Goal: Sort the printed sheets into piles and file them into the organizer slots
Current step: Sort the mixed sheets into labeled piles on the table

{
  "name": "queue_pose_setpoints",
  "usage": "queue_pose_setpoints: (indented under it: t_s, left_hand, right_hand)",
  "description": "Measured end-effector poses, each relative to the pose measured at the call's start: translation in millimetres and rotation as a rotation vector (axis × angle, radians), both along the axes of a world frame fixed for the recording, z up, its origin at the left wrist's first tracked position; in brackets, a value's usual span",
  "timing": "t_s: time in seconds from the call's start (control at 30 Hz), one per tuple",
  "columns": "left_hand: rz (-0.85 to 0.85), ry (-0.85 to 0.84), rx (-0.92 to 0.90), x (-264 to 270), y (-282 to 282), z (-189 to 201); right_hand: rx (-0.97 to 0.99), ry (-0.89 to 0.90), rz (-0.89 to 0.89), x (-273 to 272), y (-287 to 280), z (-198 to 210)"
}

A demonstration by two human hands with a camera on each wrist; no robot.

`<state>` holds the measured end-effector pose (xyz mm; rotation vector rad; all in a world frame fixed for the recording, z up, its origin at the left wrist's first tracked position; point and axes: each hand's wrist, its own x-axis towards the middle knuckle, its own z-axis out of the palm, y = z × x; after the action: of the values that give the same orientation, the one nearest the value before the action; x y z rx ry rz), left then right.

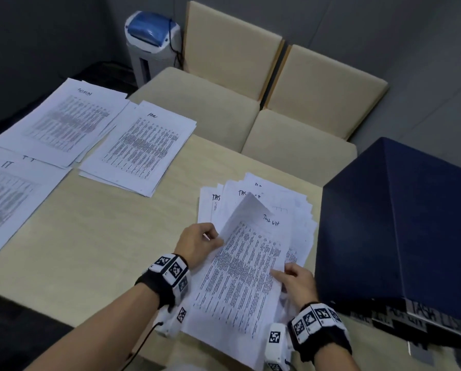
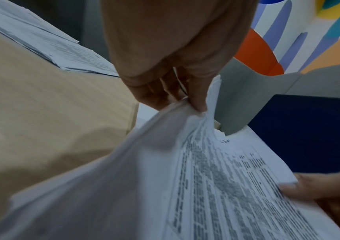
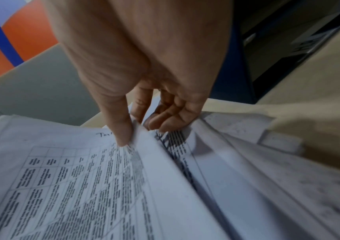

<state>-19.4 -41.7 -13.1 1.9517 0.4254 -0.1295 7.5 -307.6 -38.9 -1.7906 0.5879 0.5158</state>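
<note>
Sorting is the step in hand: a printed sheet [image 1: 246, 263] headed "Task list" is pinched at its left edge by the left hand [image 1: 201, 243] and at its right edge by the right hand [image 1: 296, 282], lifted off the loose stack [image 1: 298, 210] on the bench [image 1: 111, 236]; three sorted piles [image 1: 141, 145] lie well apart at the far left. Next, a matching pile is probably to be found before the dark blue organizer [image 1: 400, 223] is filled.

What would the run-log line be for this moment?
left hand: pinches lifted printed sheet | right hand: pinches same sheet | loose white paper pile beneath | dark blue organizer beside
</note>
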Motion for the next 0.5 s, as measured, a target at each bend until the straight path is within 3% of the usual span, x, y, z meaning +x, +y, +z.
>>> queue_pose_setpoints:
  t_s: [0.17, 0.3, 0.5]
  left_hand:
    - [0.089, -0.023, -0.105, 6, 16, -8]
    - [0.095, -0.018, -0.181, 8, 23, -10]
    - [0.047, -0.032, -0.401, 9, 15, 1]
  right_hand:
    - [0.006, -0.157, -0.187, -16, -8, 10]
    - [0.154, -0.197, -0.348, -34, -11, 6]
    - [0.238, -0.14, -0.302, -44, 0, 15]
